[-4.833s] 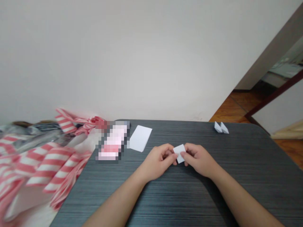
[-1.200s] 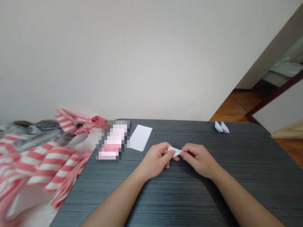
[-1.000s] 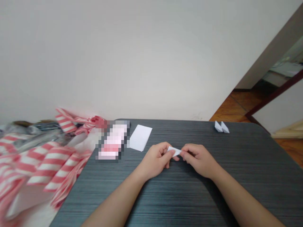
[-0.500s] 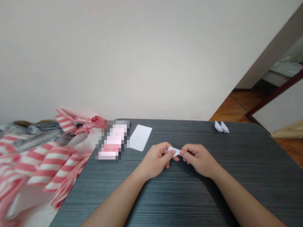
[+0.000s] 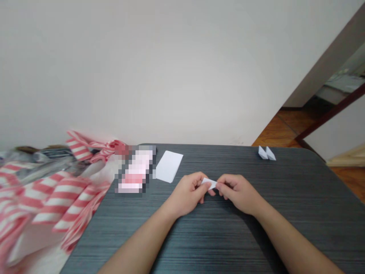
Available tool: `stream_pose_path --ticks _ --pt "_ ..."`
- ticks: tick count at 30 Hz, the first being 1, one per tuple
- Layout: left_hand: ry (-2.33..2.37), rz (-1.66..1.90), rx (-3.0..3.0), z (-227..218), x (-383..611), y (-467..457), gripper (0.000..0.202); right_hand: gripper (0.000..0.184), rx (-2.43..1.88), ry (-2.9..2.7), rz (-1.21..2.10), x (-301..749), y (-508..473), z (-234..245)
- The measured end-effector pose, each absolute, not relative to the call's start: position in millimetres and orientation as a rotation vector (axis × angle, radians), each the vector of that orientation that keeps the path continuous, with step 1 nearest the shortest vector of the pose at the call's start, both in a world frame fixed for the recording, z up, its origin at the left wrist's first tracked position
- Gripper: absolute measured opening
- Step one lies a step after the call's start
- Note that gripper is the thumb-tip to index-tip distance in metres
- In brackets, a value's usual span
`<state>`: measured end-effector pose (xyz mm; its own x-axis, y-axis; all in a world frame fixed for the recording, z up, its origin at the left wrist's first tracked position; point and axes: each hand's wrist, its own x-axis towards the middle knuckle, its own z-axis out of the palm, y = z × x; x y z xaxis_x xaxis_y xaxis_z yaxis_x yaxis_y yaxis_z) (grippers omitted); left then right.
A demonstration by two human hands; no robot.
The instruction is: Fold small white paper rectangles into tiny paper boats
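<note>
Between my two hands is a small folded piece of white paper (image 5: 209, 183), held just above the dark table. My left hand (image 5: 188, 193) pinches its left part, thumb on top and fingers curled beneath. At the paper's right tip, my right hand (image 5: 237, 192) has thumb and fingers closed on it. Part of the paper is hidden under the fingertips. To the left of my left hand lies a stack of white paper sheets (image 5: 169, 166). A pair of pointed folded white paper pieces (image 5: 267, 153) stands near the table's far right edge.
The dark wood-grain table (image 5: 199, 239) reaches to the pale wall (image 5: 182, 76). A pixelated pinkish item (image 5: 137, 167) lies at its far left. Beyond the left edge is a heap of red-and-white striped cloth (image 5: 65, 194). Wooden floor (image 5: 282, 123) shows at the right.
</note>
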<state>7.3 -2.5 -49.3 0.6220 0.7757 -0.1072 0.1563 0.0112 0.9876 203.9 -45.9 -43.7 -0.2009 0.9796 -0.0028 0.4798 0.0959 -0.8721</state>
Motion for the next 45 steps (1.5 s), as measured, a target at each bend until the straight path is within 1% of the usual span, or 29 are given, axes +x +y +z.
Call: stream_pose_path --ticks 15,23,33,42,45 --pt "0.797 0.585 1.563 -48.6 6.7 -2.9 0.025 0.021 -1.408 -1.784 1.026 201.8 -45.8 -41.9" --pt "0.789 0.573 1.600 -47.2 6.9 -3.0 0.024 0.024 -1.452 -1.776 1.044 199.6 -45.7 -39.2" --pt "0.782 0.566 1.548 -50.5 7.4 -2.5 0.015 0.023 -1.415 -1.869 0.897 200.3 -45.3 -37.6" --pt "0.813 0.495 1.615 -47.7 5.3 -2.2 0.020 0.024 -1.411 -1.881 0.823 199.9 -45.1 -35.6" --pt "0.820 0.477 1.666 -49.2 5.0 -1.8 0.025 0.023 -1.402 -1.889 0.820 199.4 -45.9 -36.0"
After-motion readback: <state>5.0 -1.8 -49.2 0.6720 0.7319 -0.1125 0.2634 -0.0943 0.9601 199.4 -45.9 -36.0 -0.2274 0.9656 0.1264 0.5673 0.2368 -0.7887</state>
